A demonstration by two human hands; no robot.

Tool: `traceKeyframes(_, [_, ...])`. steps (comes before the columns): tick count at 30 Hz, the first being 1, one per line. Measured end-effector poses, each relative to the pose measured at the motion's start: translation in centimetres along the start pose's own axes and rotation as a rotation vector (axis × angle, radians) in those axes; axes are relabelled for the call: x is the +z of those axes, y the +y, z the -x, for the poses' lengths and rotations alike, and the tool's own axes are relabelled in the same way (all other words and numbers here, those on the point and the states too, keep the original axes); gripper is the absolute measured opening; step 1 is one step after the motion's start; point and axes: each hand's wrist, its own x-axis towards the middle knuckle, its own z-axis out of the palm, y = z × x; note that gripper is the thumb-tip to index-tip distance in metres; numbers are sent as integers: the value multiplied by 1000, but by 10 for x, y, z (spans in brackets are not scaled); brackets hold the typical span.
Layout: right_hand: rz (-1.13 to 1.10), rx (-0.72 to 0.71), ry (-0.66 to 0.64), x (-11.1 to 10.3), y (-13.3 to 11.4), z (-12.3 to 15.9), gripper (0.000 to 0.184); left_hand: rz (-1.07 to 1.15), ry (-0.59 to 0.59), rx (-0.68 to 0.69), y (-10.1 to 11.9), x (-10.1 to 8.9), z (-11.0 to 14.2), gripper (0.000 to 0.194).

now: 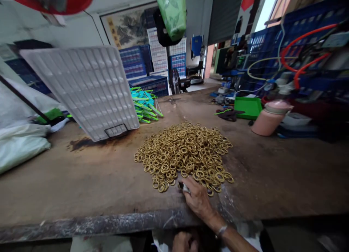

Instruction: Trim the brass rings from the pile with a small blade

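A heap of several brass-coloured rings [185,154] lies in the middle of the worn brown workbench [81,186]. My right hand [198,201] rests on the bench at the near edge of the heap. Its fingers are curled around a small pale item I cannot make out, and the fingertips touch the nearest rings. My left hand [184,243] is low, under the front edge of the bench, near my lap. Only its back shows and its fingers are hidden.
A white gridded plastic tray [81,88] leans upright at the back left. Behind it lies a pile of green and teal clips [145,104]. White sacks [19,143] sit at the left, with a pink jug [269,118] and a green tray [248,107] at the right. Blue crates and hoses line the background.
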Motion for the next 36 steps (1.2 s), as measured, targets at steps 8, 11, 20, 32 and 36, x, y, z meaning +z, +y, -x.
traceKeyframes(8, [-167,90,203,1,7,-5,23,193,0,117,43,-20,33,21])
traceKeyframes(11, [-251,85,166,-1,5,-2,23,333,198,44,65,-36,37,26])
traceKeyframes(20, [-399,47,22,-26,-32,19,20,482,322,93,88,-54,14,38])
traceKeyframes(32, [-751,453,-198,-29,-47,20,34,298,485,245,60,-50,12,25])
traceKeyframes(36, [-735,466,-197,-25,-47,17,28,317,450,241,57,-50,12,25])
